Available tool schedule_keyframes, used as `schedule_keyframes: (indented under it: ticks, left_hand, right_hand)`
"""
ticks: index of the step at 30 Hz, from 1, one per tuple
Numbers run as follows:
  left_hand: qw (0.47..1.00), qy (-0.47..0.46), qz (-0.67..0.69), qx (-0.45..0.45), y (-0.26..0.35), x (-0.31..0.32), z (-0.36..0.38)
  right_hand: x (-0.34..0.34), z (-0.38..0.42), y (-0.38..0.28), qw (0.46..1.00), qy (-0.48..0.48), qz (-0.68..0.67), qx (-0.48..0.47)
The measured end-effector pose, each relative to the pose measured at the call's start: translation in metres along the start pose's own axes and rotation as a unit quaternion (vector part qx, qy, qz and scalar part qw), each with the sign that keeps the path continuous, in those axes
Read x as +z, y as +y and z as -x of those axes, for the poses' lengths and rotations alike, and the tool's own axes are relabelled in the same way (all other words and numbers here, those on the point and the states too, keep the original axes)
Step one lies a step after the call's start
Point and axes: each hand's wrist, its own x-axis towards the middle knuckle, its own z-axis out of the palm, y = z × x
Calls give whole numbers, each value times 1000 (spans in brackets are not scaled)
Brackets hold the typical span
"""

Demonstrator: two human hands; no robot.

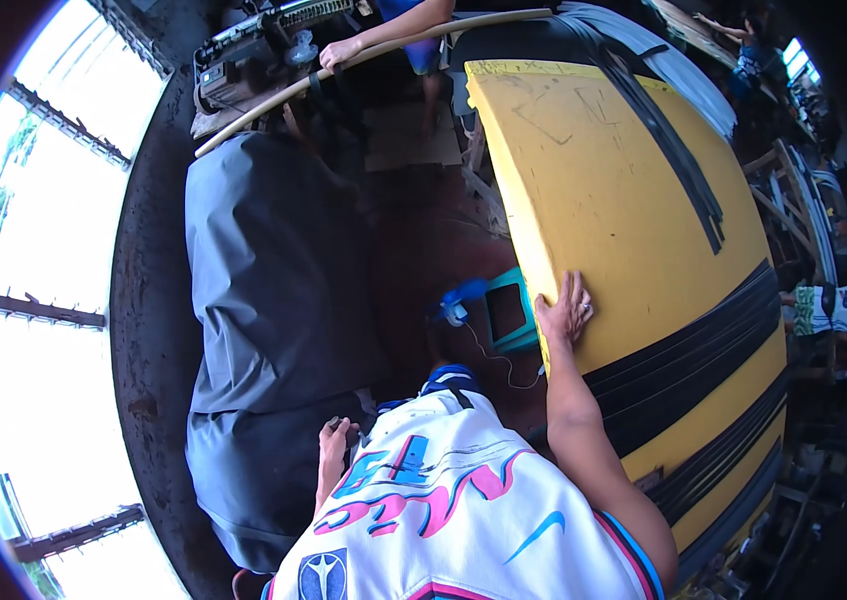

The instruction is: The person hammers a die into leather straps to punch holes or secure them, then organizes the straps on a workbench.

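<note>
The right hand, fingers partly spread, rests over the near edge of the yellow tabletop, which looks stiff and heavy, best steadied by that edge. Black strips lie across it just beyond that hand's wrist; they look light and bendy, best gathered as a bundle. The left hand is half-curled beside the dark cover; its grip cannot be told.
</note>
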Motion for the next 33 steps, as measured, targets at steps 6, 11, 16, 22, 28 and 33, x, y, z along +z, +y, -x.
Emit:
schedule_keyframes:
  ticks: [6,11,16,22,28,33]
  left_hand:
    - [1000,9,16,-1,5,4,5]
    - [999,5,35,2,8,4,6]
    - [1000,-1,11,1,5,-2,4]
    - [999,6,-32,1,-4,-12,-3]
    - [1000,5,29,4,5,-4,14]
    - [999,6,36,4,2,-3,12]
  right_hand:
    - [1,0,0,1000,-2,2,3]
    - [0,-1,-1,1000,-8,1,11]
    - [-3,-2,1,1000,-23,-11,16]
    - [2,0,4,1000,-7,-22,12]
    - [3,-1,4,999,1,-33,8]
    - [-1,0,2,1000,-9,-22,12]
